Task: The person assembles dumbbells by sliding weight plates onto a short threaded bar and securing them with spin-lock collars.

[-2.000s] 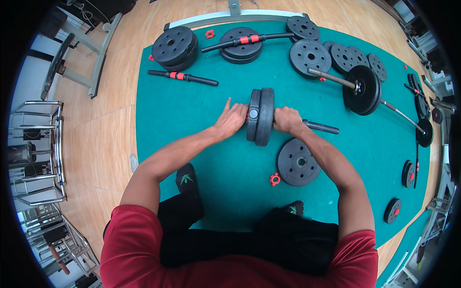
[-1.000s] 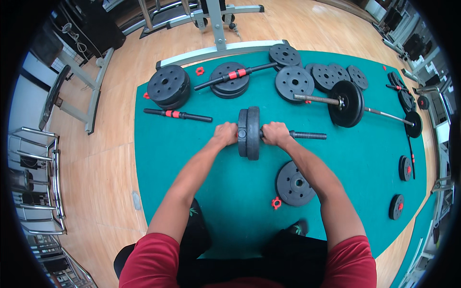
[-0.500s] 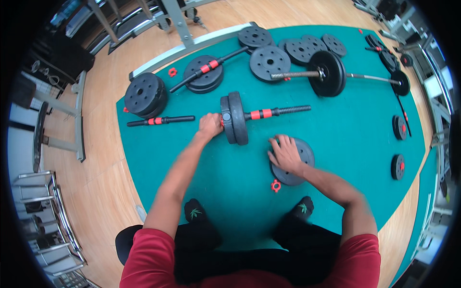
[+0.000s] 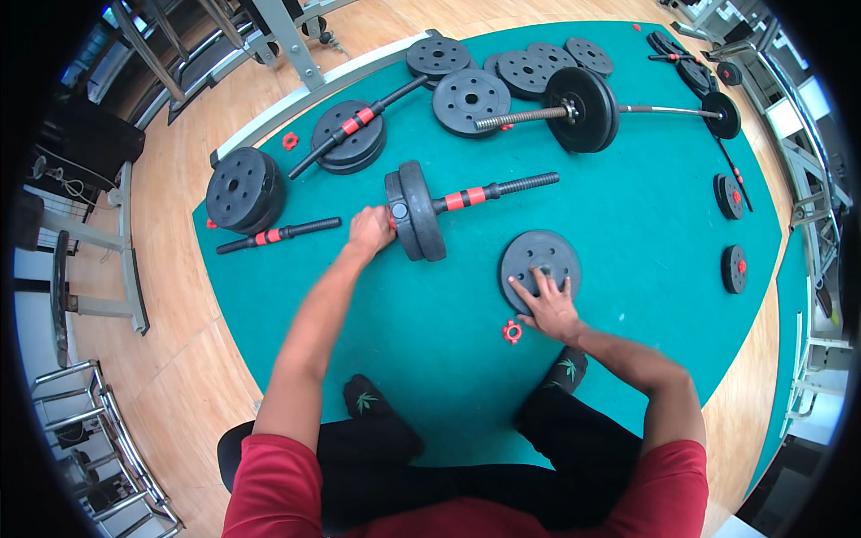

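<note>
My left hand [image 4: 371, 231] is closed around the near-left end of a dumbbell, at a red part beside its two dark grey plates [image 4: 418, 211]. The dumbbell's bar [image 4: 513, 186], with a red-banded grip and a bare threaded end, points right. My right hand [image 4: 552, 314] rests with fingers spread on a round dark grey weight plate [image 4: 543, 247], which lies flat on the mat. Its fingertips are at the plate's centre hole. Just below the plate lies a red star-shaped nut [image 4: 512, 332].
On the green mat [image 4: 466, 341] are a plate stack [image 4: 238, 193], a loose dumbbell bar [image 4: 280, 235], and another bar [image 4: 359, 125] across stacked plates. A loaded barbell [image 4: 583, 112] lies beyond, near several flat plates [image 4: 471, 103]. Small loaded dumbbells [image 4: 734, 269] lie far right. My socked feet [image 4: 366, 394] are close by.
My right hand has shifted from the plate's left side onto its middle, fingers now spread at the hole. My left hand keeps its hold on the dumbbell. The whole view has shifted slightly.
</note>
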Motion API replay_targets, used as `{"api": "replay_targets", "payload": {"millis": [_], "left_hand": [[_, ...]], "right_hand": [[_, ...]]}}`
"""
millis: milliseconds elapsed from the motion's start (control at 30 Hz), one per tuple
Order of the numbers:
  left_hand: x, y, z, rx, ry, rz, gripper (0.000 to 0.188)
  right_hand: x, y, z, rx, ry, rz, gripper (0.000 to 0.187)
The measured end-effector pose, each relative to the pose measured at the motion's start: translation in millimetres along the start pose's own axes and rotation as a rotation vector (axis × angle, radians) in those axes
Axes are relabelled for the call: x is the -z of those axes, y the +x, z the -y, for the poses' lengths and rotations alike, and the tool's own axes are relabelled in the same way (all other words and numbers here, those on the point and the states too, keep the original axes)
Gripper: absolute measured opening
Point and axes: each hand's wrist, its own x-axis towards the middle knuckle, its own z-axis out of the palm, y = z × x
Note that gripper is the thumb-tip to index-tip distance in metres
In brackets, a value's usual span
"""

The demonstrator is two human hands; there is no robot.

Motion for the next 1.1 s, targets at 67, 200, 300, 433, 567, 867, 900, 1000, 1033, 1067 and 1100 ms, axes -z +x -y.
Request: {"api": "replay_targets", "payload": {"millis": [67,200,300,433,567,867,900,1000,1033,1067,1100], "left_hand": [[1.1,-1.6,-0.4,-0.009,-0.025,-0.004,0.02],[4.4,-5.0,-3.5,0.007,-0.021,0.002,0.019],[1.1,-4.9,1.4,0.006,-0.015,-0.006,0.019],[-3.5,-7.3,-2.2,0.009,-0.027,-0.03,0.019],[3.3,-10.3,-6.7,0.013,0.002,-0.008,0.019],[-16.6,-0.5,6.9,-0.001,-0.06,-0.052,0.014],[-19.6,0.4,10.1,-0.024,-0.058,-0.063,0.014],[-28.4,4.0,18.8,-0.083,-0.074,-0.087,0.014],[-29.9,4.2,19.7,-0.101,-0.086,-0.088,0.013],[-29.7,5.4,20.1,-0.122,-0.094,-0.091,0.013],[-29.9,5.6,20.1,-0.109,-0.095,-0.088,0.013]], "right_hand": [[-3.4,1.8,-20.6,-0.006,-0.029,0.004,0.082],[3.9,14.1,-58.6,-0.061,-0.069,0.071,0.083],[16.0,24.8,-72.3,-0.103,-0.049,0.108,0.087],[19.7,33.3,-77.8,-0.149,-0.048,0.1,0.095],[4.9,38.9,-56.4,-0.299,-0.064,-0.071,0.098],[6.0,41.7,-74.1,-0.247,0.051,-0.242,0.097],[10.6,43.2,-81.4,-0.234,0.121,-0.262,0.095],[27.9,46.1,-111.5,-0.159,0.365,-0.411,0.087],[34.7,48.3,-127.8,-0.163,0.5,-0.417,0.084],[42.3,50.8,-142.1,-0.169,0.637,-0.427,0.081],[50.7,53.9,-154.4,-0.209,0.841,-0.429,0.077]]}}
